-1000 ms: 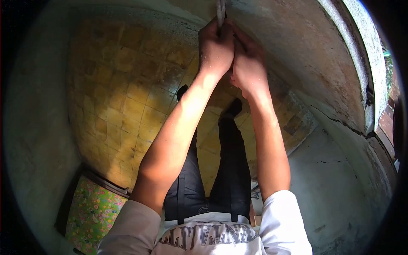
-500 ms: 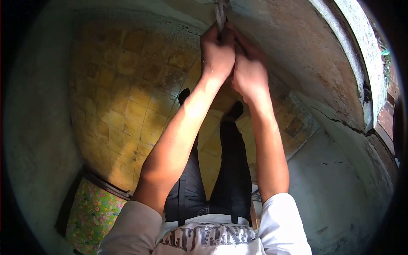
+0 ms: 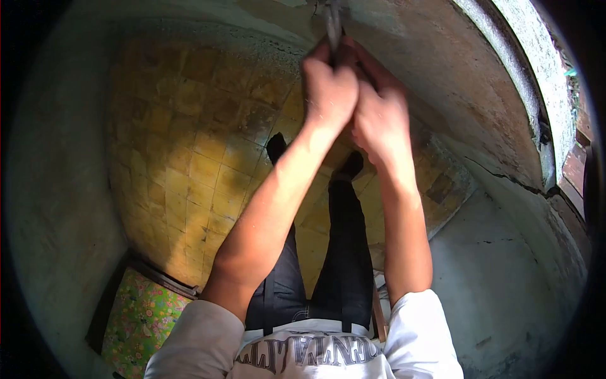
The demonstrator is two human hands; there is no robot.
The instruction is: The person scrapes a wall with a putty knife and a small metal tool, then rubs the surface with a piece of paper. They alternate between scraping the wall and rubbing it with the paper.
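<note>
Your left hand looks wrapped round the slim grey piece at top centre of the frame, with no gap I can see between fingers and piece; it's blurred, so how firm that is, can't tell. Your right hand presses against the left one, just right of it; its fingers are hidden, so can't tell if it has any of the piece. Main risk is slip: pale specks near your left wrist could be moisture, and if your palms are wet too, the piece could twist or slide out. Second: the rough wall at upper right looks close, so a sideways slip could scrape your right knuckles. Third: your arms reach well out and your feet are fairly close together on the tiled floor; if the piece gives suddenly under load, you could overbalance.
</note>
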